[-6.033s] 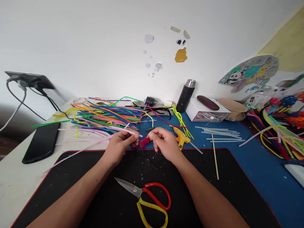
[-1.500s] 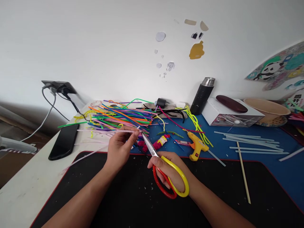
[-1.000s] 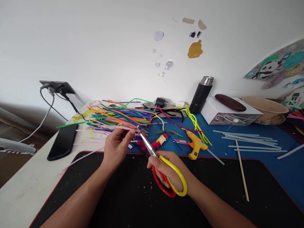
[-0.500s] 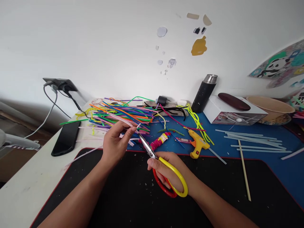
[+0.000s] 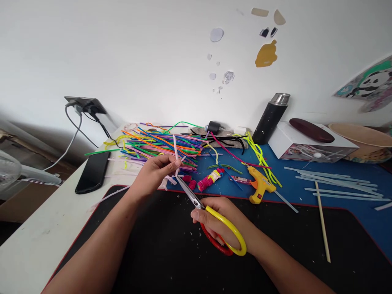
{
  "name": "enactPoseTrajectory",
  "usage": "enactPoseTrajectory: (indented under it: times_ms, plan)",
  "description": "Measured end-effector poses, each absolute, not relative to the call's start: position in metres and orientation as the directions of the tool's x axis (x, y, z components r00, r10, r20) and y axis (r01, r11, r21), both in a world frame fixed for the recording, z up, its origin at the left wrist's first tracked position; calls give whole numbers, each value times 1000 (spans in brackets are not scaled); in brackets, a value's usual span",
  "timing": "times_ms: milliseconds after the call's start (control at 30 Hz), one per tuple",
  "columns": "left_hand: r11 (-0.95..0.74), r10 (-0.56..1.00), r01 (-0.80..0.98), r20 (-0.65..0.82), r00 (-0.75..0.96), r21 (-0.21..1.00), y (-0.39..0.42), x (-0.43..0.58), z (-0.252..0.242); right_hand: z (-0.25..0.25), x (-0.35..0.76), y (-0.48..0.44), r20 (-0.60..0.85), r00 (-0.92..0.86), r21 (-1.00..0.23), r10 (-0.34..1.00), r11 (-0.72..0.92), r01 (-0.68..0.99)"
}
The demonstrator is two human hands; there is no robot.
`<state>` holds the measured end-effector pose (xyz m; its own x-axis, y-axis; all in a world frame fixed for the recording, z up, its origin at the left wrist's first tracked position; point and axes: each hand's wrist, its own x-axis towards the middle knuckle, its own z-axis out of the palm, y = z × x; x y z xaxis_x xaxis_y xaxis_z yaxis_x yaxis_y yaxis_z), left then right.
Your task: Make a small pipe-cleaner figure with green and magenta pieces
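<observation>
Between the thumb and fingers of my left hand (image 5: pixel 157 173) is a pale pink pipe cleaner (image 5: pixel 175 148), one length pointing up and a short end sticking out to the right. My right hand (image 5: pixel 220 216) grips scissors (image 5: pixel 228 222) with one yellow and one red handle. Their blades look closed or nearly so, with the tips at the lower part of the pipe cleaner, just below my left thumb. Behind the blades lie a magenta fuzzy piece (image 5: pixel 190 182) and a magenta, yellow and cream wrapped piece (image 5: pixel 211 179).
A heap of coloured pipe cleaners (image 5: pixel 162 145) lies behind my left hand. A phone (image 5: pixel 92 172) is at left. Toward the right are a yellow glue gun (image 5: pixel 259 185), glue sticks (image 5: pixel 337 179), a wooden stick (image 5: pixel 323 222), a black flask (image 5: pixel 272 118) and a white box (image 5: pixel 312 143).
The pale pink pipe cleaner has swung from slanting left to pointing upward in my left hand. The scissor tips remain close to it. The view has shifted slightly left.
</observation>
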<state>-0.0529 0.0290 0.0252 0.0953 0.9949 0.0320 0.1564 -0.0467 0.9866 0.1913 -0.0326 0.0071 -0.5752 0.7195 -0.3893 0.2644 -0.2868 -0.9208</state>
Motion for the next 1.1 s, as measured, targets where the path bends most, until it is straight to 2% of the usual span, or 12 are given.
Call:
enactPoseTrajectory:
  times_ms: [200,367,433,600,833,1000,1100]
  plan:
    - [119,979,-9,-116,169,993,33,-55,16,13,190,-32,-388,-616,-921,685,-317,227]
    - [-34,993,-128,48,108,991,31,-55,15,21,189,-31,-406,-648,-907,644,-373,197]
    - [-87,988,-124,101,116,989,30,-57,15,23,190,-31,-394,-657,-909,643,-377,177]
    - [-68,969,-61,81,232,996,29,-60,15,26,194,-29,-336,-679,-919,653,-385,85]
    - [-158,961,24,149,234,987,29,-60,17,28,195,-25,-312,-695,-921,648,-385,54]
    - [-130,949,25,117,291,991,27,-56,23,27,197,-25,-286,-700,-925,654,-379,24]
    - [-93,961,26,83,264,995,26,-55,23,25,198,-24,-277,-705,-925,653,-379,13]
